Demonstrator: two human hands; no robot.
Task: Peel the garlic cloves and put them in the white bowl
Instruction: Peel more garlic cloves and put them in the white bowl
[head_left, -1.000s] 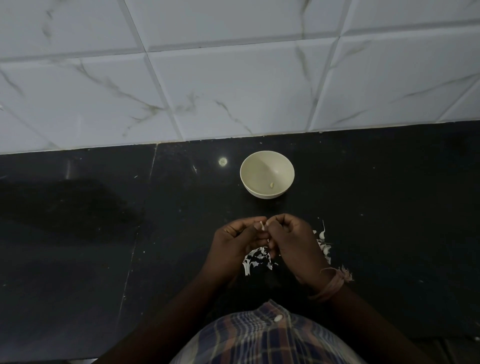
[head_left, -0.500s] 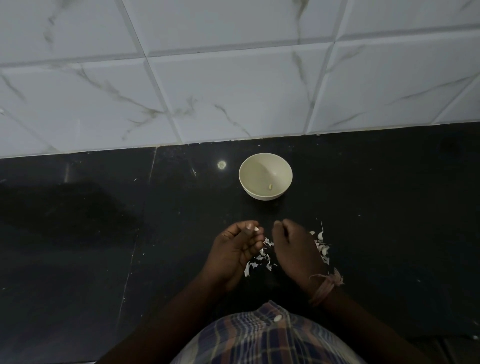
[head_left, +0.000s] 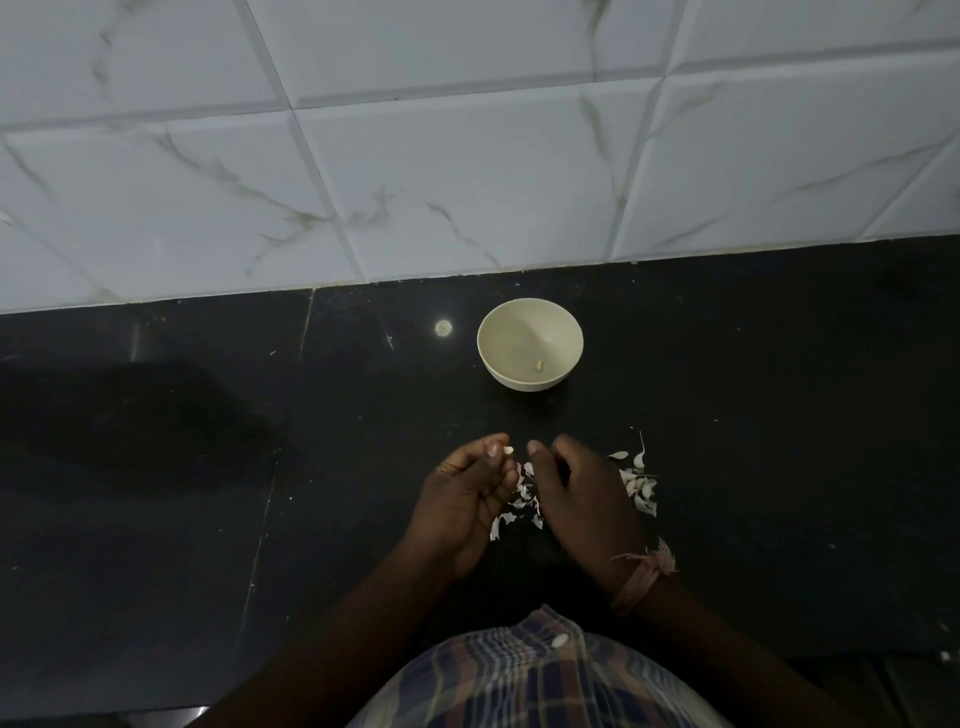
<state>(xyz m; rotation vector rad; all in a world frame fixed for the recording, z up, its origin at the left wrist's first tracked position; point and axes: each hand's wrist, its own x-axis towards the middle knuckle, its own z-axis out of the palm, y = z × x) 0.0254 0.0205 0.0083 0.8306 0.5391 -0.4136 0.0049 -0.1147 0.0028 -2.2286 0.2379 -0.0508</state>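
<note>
The left hand (head_left: 462, 499) has its grip pinched on 1 garlic clove (head_left: 508, 450), a small pale piece held between thumb and fingertip above the dark desk (head_left: 156, 493). Such a clove is likely very light, firm but easily bruised, and slick once its skin is off, so a fingertip pinch across its middle looks the safest hold; squeezing its tapered end would probably make it shoot out. Below and between the hands lie loose peels (head_left: 511, 512), papery scraps that would cling to damp fingers. Up the desk, near the tiled wall (head_left: 467, 156), stands the white bowl (head_left: 498, 332), with 1 peeled clove (head_left: 539, 366) lying in its bottom. The way from the held clove to the bowl looks open, with nothing on the desk between them. The right hand (head_left: 582, 493) is just beside the left, its fingers curled inward; whether its grip is grasping a scrap of skin I cannot tell. Further right, more garlic pieces (head_left: 640, 486) lie in a small heap, cloves or skins unclear.
</note>
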